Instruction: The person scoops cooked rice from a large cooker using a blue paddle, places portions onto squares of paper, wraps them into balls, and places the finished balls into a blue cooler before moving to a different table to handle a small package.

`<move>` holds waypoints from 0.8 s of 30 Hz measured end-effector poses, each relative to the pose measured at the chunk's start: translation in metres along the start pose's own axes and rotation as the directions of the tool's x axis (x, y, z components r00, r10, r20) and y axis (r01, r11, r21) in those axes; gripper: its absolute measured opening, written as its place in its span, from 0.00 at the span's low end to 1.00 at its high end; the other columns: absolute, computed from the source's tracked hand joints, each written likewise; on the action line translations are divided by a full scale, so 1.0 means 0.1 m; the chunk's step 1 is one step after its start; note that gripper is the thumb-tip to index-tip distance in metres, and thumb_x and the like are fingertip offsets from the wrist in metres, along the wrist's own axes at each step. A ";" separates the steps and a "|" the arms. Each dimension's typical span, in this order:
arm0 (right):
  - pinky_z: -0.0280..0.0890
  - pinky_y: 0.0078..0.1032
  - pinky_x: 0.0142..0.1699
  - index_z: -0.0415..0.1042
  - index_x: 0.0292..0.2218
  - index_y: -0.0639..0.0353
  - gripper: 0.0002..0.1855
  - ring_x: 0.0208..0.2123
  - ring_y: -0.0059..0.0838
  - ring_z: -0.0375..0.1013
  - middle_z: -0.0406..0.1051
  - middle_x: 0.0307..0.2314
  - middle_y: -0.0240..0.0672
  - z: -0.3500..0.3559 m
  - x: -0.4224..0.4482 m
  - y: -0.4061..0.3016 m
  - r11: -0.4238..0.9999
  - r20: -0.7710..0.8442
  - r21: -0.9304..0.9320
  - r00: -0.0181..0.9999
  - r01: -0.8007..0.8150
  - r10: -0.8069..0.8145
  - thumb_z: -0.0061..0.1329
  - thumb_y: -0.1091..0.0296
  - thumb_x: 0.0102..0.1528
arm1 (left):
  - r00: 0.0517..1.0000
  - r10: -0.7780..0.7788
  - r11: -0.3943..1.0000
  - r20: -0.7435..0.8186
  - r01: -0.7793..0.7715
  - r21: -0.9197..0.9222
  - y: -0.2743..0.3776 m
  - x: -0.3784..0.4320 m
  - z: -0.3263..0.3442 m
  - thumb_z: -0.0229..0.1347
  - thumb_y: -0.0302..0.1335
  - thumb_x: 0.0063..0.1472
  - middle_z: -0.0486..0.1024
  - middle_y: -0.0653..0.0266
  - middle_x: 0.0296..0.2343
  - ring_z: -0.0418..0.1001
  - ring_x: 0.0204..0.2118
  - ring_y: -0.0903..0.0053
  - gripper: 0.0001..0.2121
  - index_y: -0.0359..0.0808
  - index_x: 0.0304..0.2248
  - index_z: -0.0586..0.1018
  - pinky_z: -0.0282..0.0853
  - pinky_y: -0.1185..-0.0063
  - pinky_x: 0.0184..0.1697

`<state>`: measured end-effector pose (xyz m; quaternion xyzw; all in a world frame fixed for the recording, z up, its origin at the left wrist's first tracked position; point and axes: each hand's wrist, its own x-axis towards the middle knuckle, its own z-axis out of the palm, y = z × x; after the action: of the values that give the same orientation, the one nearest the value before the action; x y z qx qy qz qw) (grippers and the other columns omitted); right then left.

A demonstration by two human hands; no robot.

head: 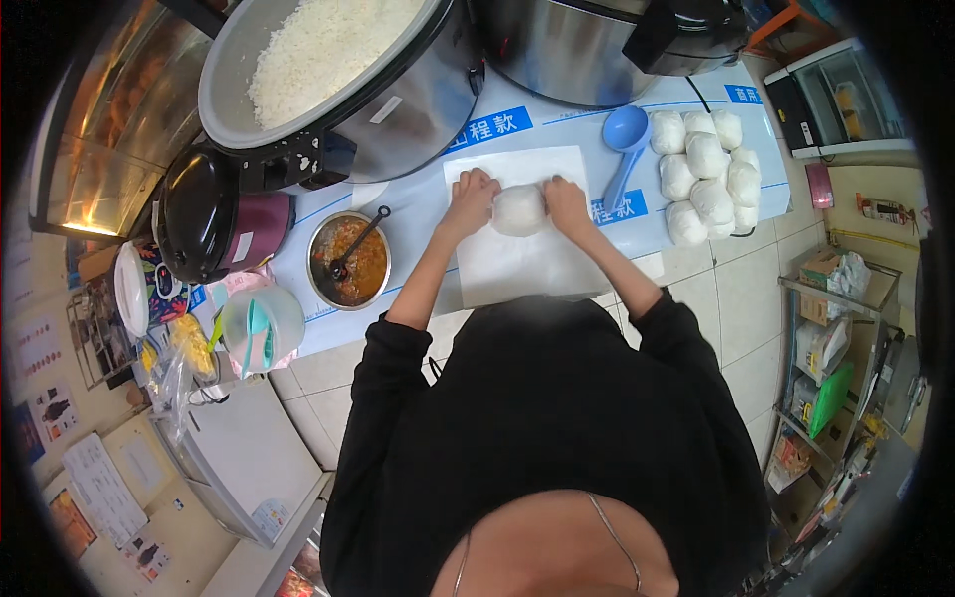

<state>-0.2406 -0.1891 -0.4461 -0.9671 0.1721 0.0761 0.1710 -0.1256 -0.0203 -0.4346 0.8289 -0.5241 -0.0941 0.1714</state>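
Observation:
A rounded white bundle (519, 210), apparently rice in a thin wrap, rests on white paper sheets (526, 269) in front of me. My left hand (473, 200) grips its left end with bent fingers. At the opposite end, my right hand (567, 203) pinches the wrap. The finer folds are too small to make out. To the right lies a blue plastic scoop (625, 153), its bowl away from me. Beyond it several similar white wrapped bundles (705, 177) are piled up.
A large cooker pot of cooked rice (336, 56) stands at the back left, a second steel cooker (567, 45) beside it. A steel bowl of chunky sauce (348, 260) holds a black ladle (358, 246). Farther left are a purple rice cooker (254, 224) and a translucent tub (277, 328).

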 end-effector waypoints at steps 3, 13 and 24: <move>0.64 0.34 0.39 0.68 0.33 0.68 0.21 0.32 0.47 0.68 0.67 0.28 0.45 0.38 -0.29 0.04 0.984 -0.183 0.164 0.982 0.064 -0.034 0.56 0.66 0.38 | 0.980 0.104 0.790 0.170 0.022 -0.613 -0.21 -0.07 0.09 0.51 0.14 0.43 0.67 0.57 0.35 0.68 0.38 0.69 0.19 0.36 0.37 0.65 0.62 0.74 0.43; 0.60 0.25 0.47 0.58 0.49 0.63 0.37 0.41 0.26 0.66 0.66 0.38 0.35 -0.16 -0.84 -0.08 -0.246 0.132 0.957 0.987 -0.152 -0.096 0.58 0.70 0.37 | 0.930 0.134 0.160 0.342 0.321 -0.934 0.40 -0.15 -0.18 0.57 0.16 0.41 0.65 0.66 0.32 0.65 0.37 0.78 0.28 0.37 0.42 0.57 0.62 0.78 0.42; 0.57 0.24 0.47 0.52 0.52 0.55 0.45 0.42 0.26 0.62 0.64 0.39 0.35 -0.70 -0.81 0.18 0.077 0.260 0.963 0.808 -0.259 -0.528 0.60 0.71 0.35 | 0.947 0.310 0.856 0.088 -0.237 -0.460 1.01 0.43 -0.58 0.62 0.25 0.29 0.55 0.61 0.40 0.57 0.41 0.68 0.38 0.42 0.44 0.58 0.47 0.72 0.45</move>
<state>-0.3162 -0.2055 -0.3696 -0.5308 0.0203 0.2018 0.8228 -0.1724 -0.0877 -0.3416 0.6745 -0.6135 -0.2514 0.3248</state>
